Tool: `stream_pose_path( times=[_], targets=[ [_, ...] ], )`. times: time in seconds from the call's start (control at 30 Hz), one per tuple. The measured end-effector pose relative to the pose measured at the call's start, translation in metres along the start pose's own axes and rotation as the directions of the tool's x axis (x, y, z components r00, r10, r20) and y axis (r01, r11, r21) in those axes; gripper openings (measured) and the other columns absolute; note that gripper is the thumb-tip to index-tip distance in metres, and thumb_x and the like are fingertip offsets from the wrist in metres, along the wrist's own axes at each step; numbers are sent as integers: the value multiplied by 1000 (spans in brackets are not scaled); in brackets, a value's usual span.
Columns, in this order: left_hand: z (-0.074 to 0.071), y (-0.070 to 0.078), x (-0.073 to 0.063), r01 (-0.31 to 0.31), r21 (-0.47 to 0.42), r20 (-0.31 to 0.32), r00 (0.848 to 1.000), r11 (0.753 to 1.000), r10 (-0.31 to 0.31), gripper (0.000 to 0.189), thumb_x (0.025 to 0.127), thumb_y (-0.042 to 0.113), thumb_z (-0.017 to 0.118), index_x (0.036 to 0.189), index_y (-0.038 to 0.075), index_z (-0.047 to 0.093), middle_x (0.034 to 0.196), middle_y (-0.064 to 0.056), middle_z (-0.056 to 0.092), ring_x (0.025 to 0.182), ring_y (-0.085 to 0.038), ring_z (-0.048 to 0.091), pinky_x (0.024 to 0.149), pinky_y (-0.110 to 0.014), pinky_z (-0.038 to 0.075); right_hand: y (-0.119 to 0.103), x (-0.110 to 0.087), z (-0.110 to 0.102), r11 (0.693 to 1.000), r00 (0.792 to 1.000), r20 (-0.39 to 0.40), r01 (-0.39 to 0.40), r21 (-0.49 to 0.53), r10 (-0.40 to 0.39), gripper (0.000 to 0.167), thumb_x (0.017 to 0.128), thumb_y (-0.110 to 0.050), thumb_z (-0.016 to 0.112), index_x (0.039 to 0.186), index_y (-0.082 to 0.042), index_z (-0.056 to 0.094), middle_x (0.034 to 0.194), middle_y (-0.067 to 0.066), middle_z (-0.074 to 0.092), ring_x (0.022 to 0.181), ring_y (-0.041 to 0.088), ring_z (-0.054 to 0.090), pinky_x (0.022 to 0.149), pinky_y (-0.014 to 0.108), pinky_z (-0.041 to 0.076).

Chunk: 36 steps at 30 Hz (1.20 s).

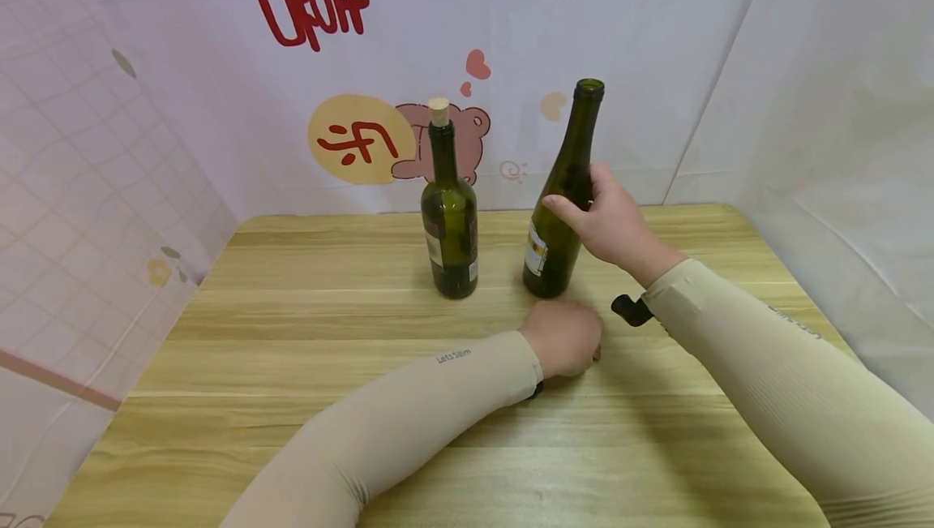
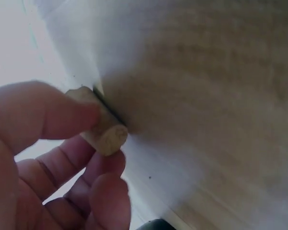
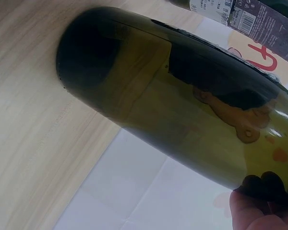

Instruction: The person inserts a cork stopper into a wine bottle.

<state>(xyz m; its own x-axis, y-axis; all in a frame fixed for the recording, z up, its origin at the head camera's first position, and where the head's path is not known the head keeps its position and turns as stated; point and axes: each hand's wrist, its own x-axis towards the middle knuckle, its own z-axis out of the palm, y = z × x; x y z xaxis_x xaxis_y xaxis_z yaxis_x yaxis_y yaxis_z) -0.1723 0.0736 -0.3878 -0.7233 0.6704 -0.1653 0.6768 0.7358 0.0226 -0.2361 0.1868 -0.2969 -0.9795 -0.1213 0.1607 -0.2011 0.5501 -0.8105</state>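
Note:
My left hand [image 1: 562, 339] is low over the table in front of the bottles. Between its thumb and fingers it pinches a cork [image 2: 110, 136], which shows close to the wooden surface in the left wrist view. With my right hand [image 1: 614, 224] I grip an uncorked green bottle [image 1: 558, 260] around its shoulder; the neck leans to the right. Its base is at the tabletop, and the right wrist view shows the glass body from the side. To its left stands a second green bottle [image 1: 451, 224], upright, with a cork [image 1: 439, 112] in its mouth.
The wooden table [image 1: 306, 301] has its back edge against a white printed cloth [image 1: 635, 41]. More cloth hangs along the left and right sides. Both bottles stand toward the back, with a narrow gap between them.

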Motion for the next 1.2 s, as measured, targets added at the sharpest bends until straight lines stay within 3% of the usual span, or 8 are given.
stream_pose_path(
  times=[0.33, 0.63, 0.87, 1.2],
  targets=[
    [2, -16, -6, -39, -44, 53, 998, 998, 41, 17, 97, 38, 71, 92, 26, 61, 86, 14, 63, 83, -4, 61, 71, -27, 54, 1, -1, -1, 1000, 1000, 13, -3, -3, 3, 62, 102, -44, 67, 140, -2, 44, 134, 20, 60, 130, 36, 61, 107, 59, 51],
    [-8, -32, -14, -2, -110, 59, 998, 994, 9, 14, 98, 32, 69, 89, 24, 61, 83, 12, 64, 76, -8, 60, 63, -29, 51, 2, -1, -2, 1000, 1000, 16, 11, 1, -11, 60, 102, -45, 67, 140, -4, 46, 133, 19, 61, 128, 35, 62, 105, 58, 52],
    [-25, -47, -21, 9, -168, 7, 1000, 986, -8, 15, 96, 31, 70, 109, 24, 69, 97, 11, 72, 81, -7, 64, 67, -30, 53, 1, -2, -1, 1000, 1000, 18, 7, -10, -7, 62, 102, -46, 66, 141, -3, 44, 134, 20, 61, 130, 37, 61, 106, 59, 51],
    [-63, -64, -40, -9, -273, -78, 997, 962, -13, 11, 92, 22, 69, 94, 22, 58, 75, 8, 53, 67, -10, 51, 58, -27, 39, 3, -2, -1, 1000, 1000, 15, 5, -7, -5, 61, 102, -47, 67, 139, -4, 45, 130, 19, 61, 125, 36, 63, 103, 55, 53]
  ],
)
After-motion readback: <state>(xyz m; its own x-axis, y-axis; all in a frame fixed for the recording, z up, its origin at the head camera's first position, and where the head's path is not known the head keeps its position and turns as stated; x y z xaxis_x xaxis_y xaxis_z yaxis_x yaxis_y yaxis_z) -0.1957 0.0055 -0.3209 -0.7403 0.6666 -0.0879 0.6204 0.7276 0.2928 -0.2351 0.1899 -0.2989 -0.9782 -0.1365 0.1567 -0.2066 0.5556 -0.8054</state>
